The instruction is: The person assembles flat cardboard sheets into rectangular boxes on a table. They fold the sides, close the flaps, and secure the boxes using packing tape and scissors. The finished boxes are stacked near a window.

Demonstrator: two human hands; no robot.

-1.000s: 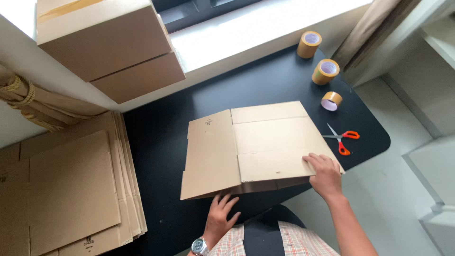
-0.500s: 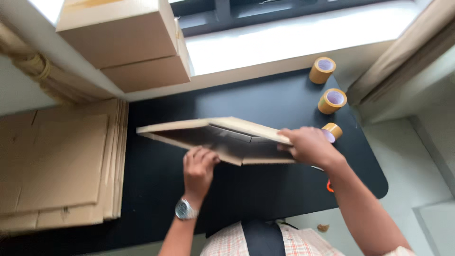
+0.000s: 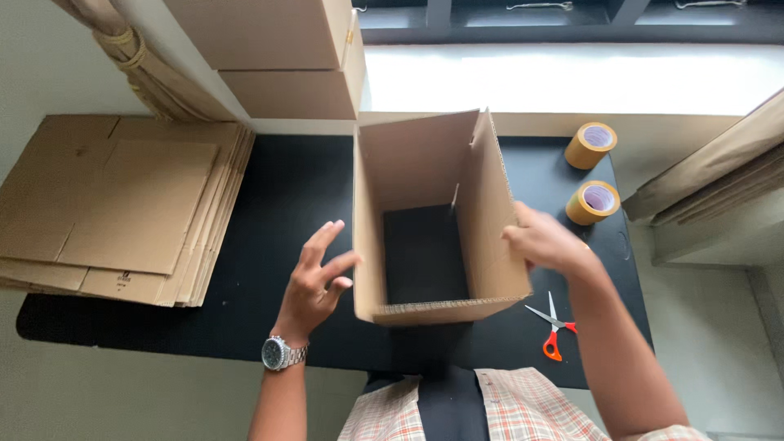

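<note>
Nearest: L hand [image 3: 314, 282] w/ wristwatch [image 3: 282, 353], fingers spread & released, thumb and fingertips just touching the left wall of the opened cardboard box [image 3: 433, 216]; R hand [image 3: 543, 241] has fingers curled, grasping the box's right wall, orange-handled scissors [image 3: 553, 327] just below it. Box stands open-ended at the middle of the black table [image 3: 278, 196], tabletop visible thru it. Farther: flat cardboard stack [image 3: 114, 208] at left, two tape rolls [image 3: 592, 202] at right, closed boxes [image 3: 282, 57] on the sill at back.
</note>
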